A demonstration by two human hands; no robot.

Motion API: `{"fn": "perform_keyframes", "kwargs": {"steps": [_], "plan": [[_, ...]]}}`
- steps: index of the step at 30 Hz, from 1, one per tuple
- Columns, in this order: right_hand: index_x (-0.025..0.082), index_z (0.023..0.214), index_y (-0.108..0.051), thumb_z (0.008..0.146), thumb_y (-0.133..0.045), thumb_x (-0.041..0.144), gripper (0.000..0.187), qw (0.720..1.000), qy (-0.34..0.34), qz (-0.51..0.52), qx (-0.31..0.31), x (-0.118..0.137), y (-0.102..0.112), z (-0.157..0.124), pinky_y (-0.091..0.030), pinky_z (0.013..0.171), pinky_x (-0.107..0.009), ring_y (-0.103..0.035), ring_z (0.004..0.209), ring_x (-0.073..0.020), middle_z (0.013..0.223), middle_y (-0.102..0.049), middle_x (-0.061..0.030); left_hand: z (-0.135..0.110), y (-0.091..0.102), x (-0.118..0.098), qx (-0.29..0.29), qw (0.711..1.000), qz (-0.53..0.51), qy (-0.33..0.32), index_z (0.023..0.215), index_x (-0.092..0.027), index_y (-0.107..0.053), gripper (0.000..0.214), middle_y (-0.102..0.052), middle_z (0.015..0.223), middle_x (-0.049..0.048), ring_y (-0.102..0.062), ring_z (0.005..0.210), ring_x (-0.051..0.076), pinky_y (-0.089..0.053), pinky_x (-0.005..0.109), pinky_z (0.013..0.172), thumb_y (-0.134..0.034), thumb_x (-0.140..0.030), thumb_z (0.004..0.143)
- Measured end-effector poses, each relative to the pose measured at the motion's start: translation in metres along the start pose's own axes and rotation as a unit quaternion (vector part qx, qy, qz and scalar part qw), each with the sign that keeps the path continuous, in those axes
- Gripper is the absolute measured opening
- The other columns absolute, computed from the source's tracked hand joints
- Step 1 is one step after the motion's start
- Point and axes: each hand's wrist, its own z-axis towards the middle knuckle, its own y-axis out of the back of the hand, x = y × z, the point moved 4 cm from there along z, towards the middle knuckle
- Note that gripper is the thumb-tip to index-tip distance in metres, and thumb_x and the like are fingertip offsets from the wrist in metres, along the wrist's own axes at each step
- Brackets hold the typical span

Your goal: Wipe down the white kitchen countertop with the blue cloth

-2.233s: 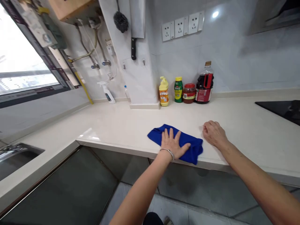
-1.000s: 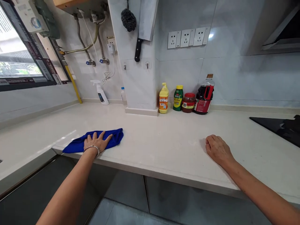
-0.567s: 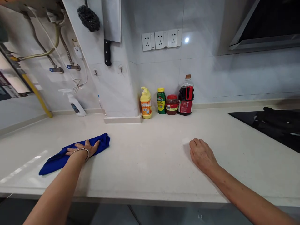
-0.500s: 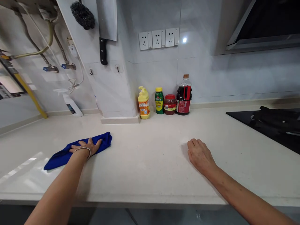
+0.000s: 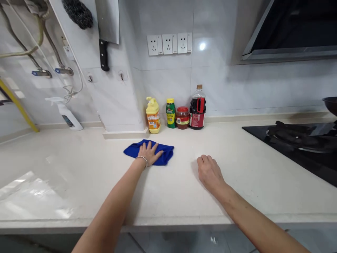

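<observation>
A blue cloth (image 5: 165, 154) lies spread on the white countertop (image 5: 168, 196), in front of the wall pillar and the bottles. On top of it my left hand (image 5: 149, 154) rests flat with its fingers spread, a bracelet around the wrist. To the right, my right hand (image 5: 210, 173) leans on the bare counter, its fingers curled into a loose fist. Nothing shows in that fist, and its palm side is hidden.
Along the wall stand a yellow pump bottle (image 5: 153, 117), a green bottle (image 5: 171, 114), a red-lidded jar (image 5: 182, 118) and a dark sauce bottle (image 5: 197, 112). A white spray bottle (image 5: 67, 116) is at the left, a black stove (image 5: 302, 140) at the right. A cleaver (image 5: 107, 24) hangs above.
My left hand has slid the blue cloth right across the counter, from the left side to below the yellow bottle. My right hand stays in place while the view has shifted right.
</observation>
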Motion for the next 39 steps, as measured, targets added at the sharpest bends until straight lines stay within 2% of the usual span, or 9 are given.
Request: {"fn": "perform_keyframes", "kwargs": {"steps": [8,11,15,19,24,27,29,34,39], "plan": [[0.014,0.099,-0.064,0.084,-0.045,-0.002,0.028,0.989,-0.096,0.082,0.072,-0.023,0.029,0.003,-0.036,0.073,-0.032,-0.058,0.097,-0.0244,0.102,-0.067,-0.0114,-0.076,0.007,-0.11,0.007,0.985,-0.002,-0.173,0.156,-0.031,-0.029,0.075,-0.023,0.166,0.0129,-0.016,0.153,0.039,-0.02,0.053,0.125,-0.031,-0.071,0.093],[0.013,0.103,-0.064,0.088,-0.046,0.003,0.025,0.982,-0.143,0.114,0.044,-0.035,0.031,-0.001,-0.038,0.074,-0.031,-0.061,0.099,-0.0239,0.107,-0.068,-0.0125,-0.104,0.011,-0.134,0.022,0.972,-0.021,-0.233,0.157,-0.031,-0.028,0.075,-0.021,0.167,0.0129,-0.012,0.153,0.039,-0.018,0.055,0.126,-0.032,-0.071,0.093],[0.015,0.097,-0.065,0.09,-0.049,0.007,0.019,0.974,-0.123,0.191,-0.014,-0.039,0.023,-0.003,-0.04,0.077,-0.029,-0.063,0.095,-0.0222,0.101,-0.069,-0.0101,-0.128,0.021,-0.142,0.048,0.958,-0.078,-0.272,0.156,-0.028,-0.03,0.076,-0.018,0.167,0.0135,-0.007,0.154,0.038,-0.013,0.058,0.127,-0.039,-0.068,0.093],[0.017,0.095,-0.063,0.089,-0.045,0.006,0.023,0.962,-0.121,0.237,-0.06,-0.044,0.016,-0.001,-0.044,0.077,-0.029,-0.064,0.089,-0.0198,0.098,-0.069,-0.0081,-0.144,0.033,-0.102,0.064,0.947,-0.159,-0.273,0.155,-0.027,-0.032,0.072,-0.03,0.165,0.0064,-0.022,0.153,0.025,-0.021,0.046,0.129,-0.038,-0.064,0.094],[0.019,0.101,-0.062,0.086,-0.042,0.005,0.029,0.958,-0.075,0.265,-0.074,-0.038,0.017,0.005,-0.049,0.083,-0.028,-0.064,0.094,-0.0183,0.106,-0.068,-0.007,-0.172,0.033,0.04,-0.001,0.989,-0.128,-0.079,0.132,-0.021,-0.063,0.065,-0.056,0.146,0.0104,-0.049,0.136,0.027,-0.033,0.047,0.123,-0.024,-0.057,0.094],[0.021,0.11,-0.061,0.079,-0.042,0.003,0.041,0.944,0.04,0.317,-0.088,-0.024,0.021,0.004,-0.051,0.089,-0.031,-0.064,0.1,-0.0185,0.114,-0.067,-0.0063,-0.203,0.03,0.123,-0.053,0.991,-0.11,0.048,0.118,-0.02,-0.07,0.065,-0.066,0.123,0.0133,-0.058,0.121,0.031,-0.043,0.048,0.111,-0.024,-0.057,0.092],[0.022,0.116,-0.061,0.076,-0.042,0.003,0.048,0.931,0.13,0.329,-0.088,-0.012,0.021,0.001,-0.05,0.098,-0.037,-0.062,0.111,-0.0209,0.121,-0.066,-0.007,-0.222,0.028,0.153,-0.068,0.982,-0.135,0.11,0.122,-0.021,-0.068,0.065,-0.066,0.117,0.0125,-0.06,0.114,0.03,-0.046,0.047,0.104,-0.024,-0.058,0.09],[0.019,0.127,-0.063,0.075,-0.041,0.004,0.058,0.921,0.234,0.311,-0.018,0.002,0.012,-0.002,-0.042,0.115,-0.043,-0.055,0.131,-0.0218,0.139,-0.061,-0.0088,-0.233,0.026,0.153,-0.076,0.953,-0.184,0.229,0.127,-0.029,-0.065,0.063,-0.064,0.112,0.0107,-0.06,0.112,0.031,-0.046,0.046,0.098,-0.026,-0.062,0.089],[0.021,0.131,-0.065,0.081,-0.041,0.011,0.057,0.924,0.209,0.304,0.104,0.005,0.013,0.023,-0.043,0.115,-0.041,-0.058,0.128,-0.0216,0.139,-0.063,-0.0061,-0.23,0.031,0.139,-0.089,0.944,-0.186,0.259,0.124,-0.031,-0.067,0.056,-0.064,0.11,0.0092,-0.06,0.111,0.03,-0.046,0.044,0.097,-0.028,-0.053,0.09]]}}
